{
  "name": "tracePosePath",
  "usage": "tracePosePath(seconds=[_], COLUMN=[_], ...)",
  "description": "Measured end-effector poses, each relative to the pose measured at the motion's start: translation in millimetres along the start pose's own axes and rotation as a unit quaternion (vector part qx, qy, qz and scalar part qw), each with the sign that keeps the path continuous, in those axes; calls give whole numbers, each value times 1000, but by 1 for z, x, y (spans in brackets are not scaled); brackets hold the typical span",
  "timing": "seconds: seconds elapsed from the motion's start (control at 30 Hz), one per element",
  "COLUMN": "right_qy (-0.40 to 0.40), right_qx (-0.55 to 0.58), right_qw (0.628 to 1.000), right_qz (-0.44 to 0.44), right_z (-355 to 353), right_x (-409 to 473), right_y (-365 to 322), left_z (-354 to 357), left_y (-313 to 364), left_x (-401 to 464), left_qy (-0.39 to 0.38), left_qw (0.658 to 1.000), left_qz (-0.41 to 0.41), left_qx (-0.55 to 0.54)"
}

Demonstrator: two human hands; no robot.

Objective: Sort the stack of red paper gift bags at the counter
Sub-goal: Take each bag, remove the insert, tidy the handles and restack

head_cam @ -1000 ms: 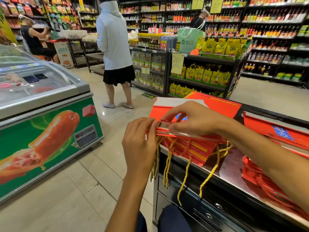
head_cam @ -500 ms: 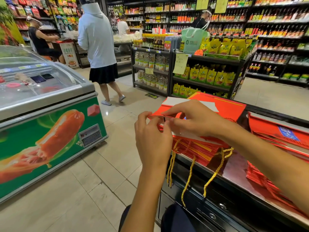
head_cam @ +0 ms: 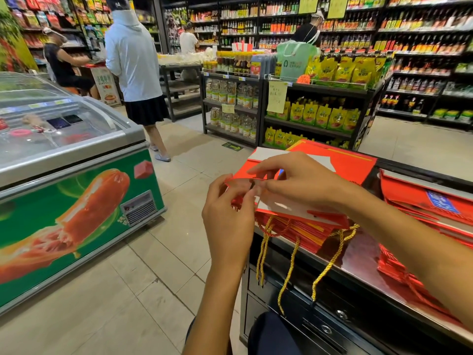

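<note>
Nearest the camera, gold cord handles [head_cam: 289,267] hang from the stack of bags [head_cam: 302,226] over the front edge of the table [head_cam: 358,262]. They dangle free above the drawers, so a knee or a forearm could catch 1 and drag bags off the edge.

The stack lies at the table's near left corner with its front edge overhanging. That is the main risk: a pull toward the person could slide the whole pile onto the floor [head_cam: 153,265].

Above it, the left hand [head_cam: 227,216] and the right hand [head_cam: 302,185] meet at the top bag [head_cam: 289,204]. Each grip is narrow: the fingertips of both hands pinch the bag's thin red top edge at the same spot, close together. Paper pinched that tightly by 2 hands can tear or crease if they pull apart, and the grip may take 2 bags at once, since the edges below sit flush. Whether only 1 layer is held I cannot tell.

The right forearm crosses above the table, near a second pile of red bags [head_cam: 419,201] on the right. A sweep of that arm could knock it askew and mix the 2 piles.

Behind the hands, another red bag [head_cam: 345,162] lies flat beyond the stack.

Farther off, a freezer [head_cam: 76,155] stands across the aisle and a person in a white hooded top [head_cam: 133,57] stands by the shelves [head_cam: 307,98], well apart from the work.
</note>
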State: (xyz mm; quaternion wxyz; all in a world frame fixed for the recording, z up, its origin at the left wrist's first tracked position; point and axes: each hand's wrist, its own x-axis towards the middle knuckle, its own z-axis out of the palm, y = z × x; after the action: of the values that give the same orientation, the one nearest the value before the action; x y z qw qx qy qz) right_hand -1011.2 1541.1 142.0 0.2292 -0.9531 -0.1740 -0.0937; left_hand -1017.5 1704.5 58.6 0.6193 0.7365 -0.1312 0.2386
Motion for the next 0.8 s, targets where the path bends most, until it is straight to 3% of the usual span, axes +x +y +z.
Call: tracePosePath(seconds=[0.17,0.27,0.4,0.57,0.67,0.8], right_qy=[-69,-84,-47,8,63,76], right_qx=[57,122,102,50,56,49], right_qw=[995,988,993,999,996,995], right_qz=[36,42,29,-4,-34,-32], right_z=[-8,-8,0,13,13,22], right_x=[0,-5,-4,2,2,-1], right_y=[9,16,29,33,28,30], left_z=[-16,-21,-19,-6,-6,-8], left_y=[-10,-16,-14,-18,-22,-25], left_x=[1,-1,6,22,18,18], left_qy=[-45,-37,17,-96,-103,-97], left_qw=[998,994,983,959,953,951], left_qz=[6,-49,-112,-253,-254,-260], left_qx=[-46,-93,-142,-88,-128,-137])
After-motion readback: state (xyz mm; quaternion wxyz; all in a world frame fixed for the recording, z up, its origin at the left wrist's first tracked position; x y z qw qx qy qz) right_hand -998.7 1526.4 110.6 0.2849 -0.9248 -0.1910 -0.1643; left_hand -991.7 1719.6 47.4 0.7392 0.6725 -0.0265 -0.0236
